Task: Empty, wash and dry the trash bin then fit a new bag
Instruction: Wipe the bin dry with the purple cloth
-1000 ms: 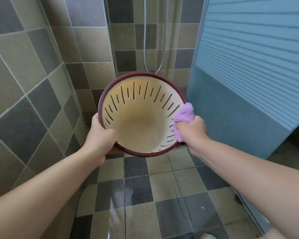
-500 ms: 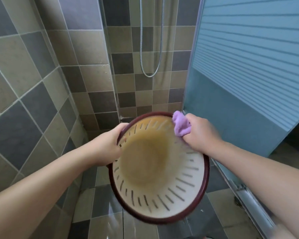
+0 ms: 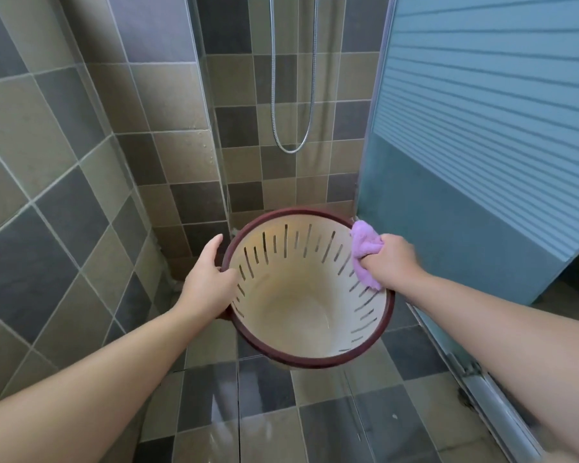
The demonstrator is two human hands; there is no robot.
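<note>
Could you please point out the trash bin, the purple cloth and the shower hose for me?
trash bin (image 3: 291,315): head view, cream inner wall.
purple cloth (image 3: 365,248): head view, bunched part above the fingers.
shower hose (image 3: 291,149): head view, bottom of its hanging loop.

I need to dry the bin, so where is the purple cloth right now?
The purple cloth is bunched in the right hand, pressed on the right rim of the cream slotted plastic bin, beside the blue door.

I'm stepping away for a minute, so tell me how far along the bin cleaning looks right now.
Emptying looks done: the trash bin holds nothing. In hand: the left hand holds its rim while the right hand presses a purple cloth against the rim and inner wall, wiping. Left: finish wiping, fit a bag; none is in view.
</note>
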